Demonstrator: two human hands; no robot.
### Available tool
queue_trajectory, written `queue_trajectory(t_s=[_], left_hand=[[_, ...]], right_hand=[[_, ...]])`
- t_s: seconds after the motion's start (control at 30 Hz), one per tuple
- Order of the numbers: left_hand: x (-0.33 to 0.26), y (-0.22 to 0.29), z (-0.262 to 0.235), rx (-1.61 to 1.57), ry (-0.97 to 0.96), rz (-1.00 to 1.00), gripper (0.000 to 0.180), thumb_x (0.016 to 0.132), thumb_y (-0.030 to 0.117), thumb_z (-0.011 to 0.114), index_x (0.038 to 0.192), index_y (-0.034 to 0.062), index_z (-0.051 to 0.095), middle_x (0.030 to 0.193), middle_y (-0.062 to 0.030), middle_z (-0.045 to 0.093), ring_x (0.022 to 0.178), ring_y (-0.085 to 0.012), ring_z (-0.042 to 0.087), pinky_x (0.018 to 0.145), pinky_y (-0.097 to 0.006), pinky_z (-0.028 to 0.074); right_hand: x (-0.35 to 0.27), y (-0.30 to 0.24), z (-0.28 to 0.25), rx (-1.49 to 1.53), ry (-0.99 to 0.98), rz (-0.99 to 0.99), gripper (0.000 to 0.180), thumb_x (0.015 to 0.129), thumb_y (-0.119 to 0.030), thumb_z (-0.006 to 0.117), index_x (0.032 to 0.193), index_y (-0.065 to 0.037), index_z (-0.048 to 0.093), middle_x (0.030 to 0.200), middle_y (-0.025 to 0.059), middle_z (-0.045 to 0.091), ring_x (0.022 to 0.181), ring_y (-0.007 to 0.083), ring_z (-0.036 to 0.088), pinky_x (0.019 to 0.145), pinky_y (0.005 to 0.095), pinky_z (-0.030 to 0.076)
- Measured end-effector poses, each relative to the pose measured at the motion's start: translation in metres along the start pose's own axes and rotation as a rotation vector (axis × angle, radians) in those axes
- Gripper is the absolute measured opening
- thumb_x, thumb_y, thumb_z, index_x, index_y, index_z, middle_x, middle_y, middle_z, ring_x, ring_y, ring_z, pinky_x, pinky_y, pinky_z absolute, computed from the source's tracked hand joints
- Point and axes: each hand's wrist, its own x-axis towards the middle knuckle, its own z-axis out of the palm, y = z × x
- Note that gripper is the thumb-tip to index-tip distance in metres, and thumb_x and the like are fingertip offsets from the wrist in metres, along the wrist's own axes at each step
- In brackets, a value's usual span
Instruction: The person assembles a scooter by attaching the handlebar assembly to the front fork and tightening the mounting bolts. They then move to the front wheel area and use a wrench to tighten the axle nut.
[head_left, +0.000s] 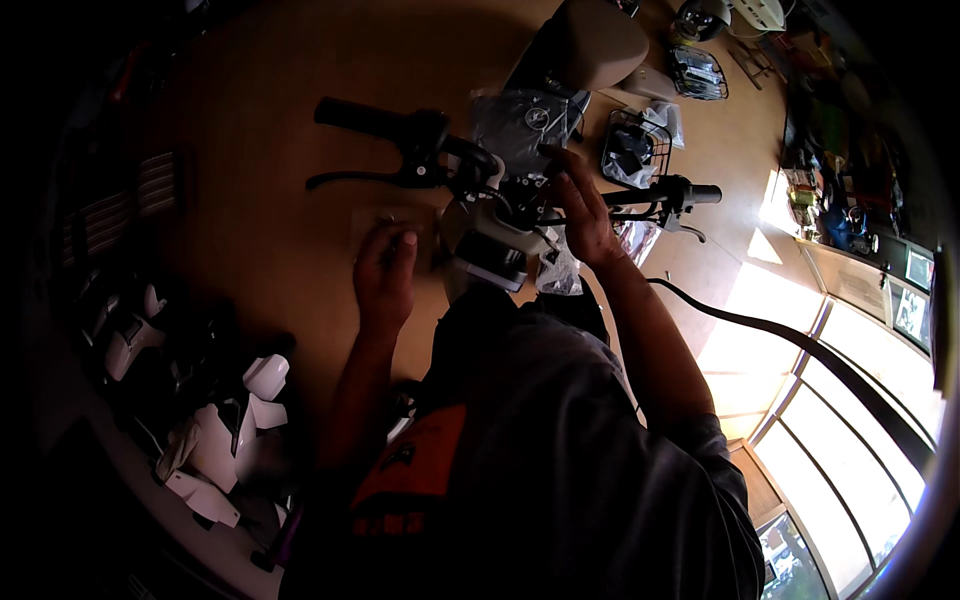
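Note:
A scooter's handlebar crosses in front of me, with a black left grip point(358, 116), a brake lever point(350, 178) and a right grip point(703, 193). My right hand point(583, 212) is at the middle of the bar, its fingers stretched toward the clamp area point(522, 195), where cables run; contact is hard to make out. My left hand point(384, 272) is raised below the left brake lever, apart from the bar, with curled fingers and the thumb upward. Whatever it may hold is too dark to see. A clear plastic bag point(515, 125) covers the part just beyond the bar's middle.
Beyond the bar is a brown seat point(598, 45). A black wire basket point(636, 150) with bagged parts stands on the right, another basket point(698, 74) farther off. White body panels point(215, 445) lie at lower left. Cluttered shelves point(845, 190) line the right, above bright windows point(840, 450).

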Motion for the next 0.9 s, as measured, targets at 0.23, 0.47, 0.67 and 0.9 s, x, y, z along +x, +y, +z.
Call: queue_trajectory(t_s=[0.23,0.47,0.67,0.9], left_hand=[[-0.015,-0.027,-0.007,0.081,-0.002,-0.102,0.019,0.101,0.019,0.063,0.108,0.0020,0.068,0.091,-0.0014,0.060,0.080,-0.0087,0.053,0.072,-0.026,0.045],[-0.014,-0.024,0.000,0.114,-0.008,-0.081,0.018,0.101,0.018,0.062,0.107,0.0022,0.069,0.099,-0.0042,0.064,0.089,-0.0138,0.059,0.082,-0.029,0.047],[-0.016,-0.023,0.012,-0.005,-0.036,-0.104,0.017,0.102,0.017,0.062,0.105,0.0025,0.070,0.095,-0.0016,0.064,0.087,-0.0098,0.057,0.079,-0.027,0.047],[-0.005,0.011,0.069,0.292,-0.344,0.283,0.019,0.100,0.015,0.063,0.108,-0.0010,0.068,0.086,-0.0051,0.062,0.081,-0.0135,0.058,0.074,-0.029,0.048]], right_hand=[[0.017,0.003,0.003,-0.437,0.067,-0.026,0.026,0.104,-0.026,0.056,0.112,-0.005,0.068,0.092,0.0122,0.068,0.076,0.0263,0.066,0.074,0.0374,0.052],[0.014,0.002,-0.017,0.630,-0.092,0.407,0.029,0.107,-0.024,0.043,0.116,-0.004,0.061,0.109,0.0063,0.064,0.092,0.0147,0.056,0.083,0.0325,0.051],[0.014,0.002,-0.017,0.440,-0.051,0.401,0.027,0.106,-0.028,0.054,0.110,-0.001,0.055,0.104,0.0095,0.066,0.089,0.0151,0.065,0.080,0.0313,0.056],[0.013,0.011,0.003,0.269,0.163,0.341,0.030,0.103,-0.031,0.063,0.114,-0.003,0.059,0.096,0.0106,0.072,0.079,0.0161,0.068,0.073,0.0299,0.055]])
